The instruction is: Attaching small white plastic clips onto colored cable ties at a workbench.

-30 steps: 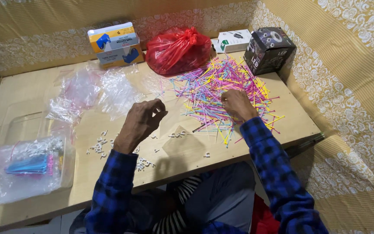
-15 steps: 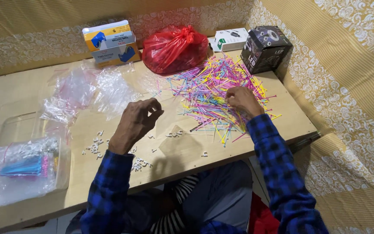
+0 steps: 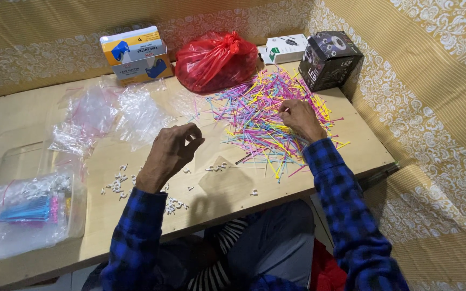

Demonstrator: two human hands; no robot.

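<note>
A heap of thin coloured plastic sticks (image 3: 260,116), pink, yellow, blue and green, is spread over the right part of the wooden table (image 3: 22,116). My right hand (image 3: 299,118) rests on that heap, fingers pinched among the sticks. My left hand (image 3: 171,153) hovers over the table's middle with fingers curled loosely; nothing visible is in it. Small white plastic pieces (image 3: 117,183) lie scattered below and left of it.
A red plastic bag (image 3: 214,60), a yellow-and-blue carton (image 3: 133,54), a white box (image 3: 284,48) and a black box (image 3: 327,59) line the back edge. Crumpled clear bags (image 3: 109,116) lie left of centre. A clear tub (image 3: 33,213) with bagged sticks sits front left.
My right hand has moved a little farther back and right over the stick heap. My left hand has stayed over the table's middle, fingers loosening slightly.
</note>
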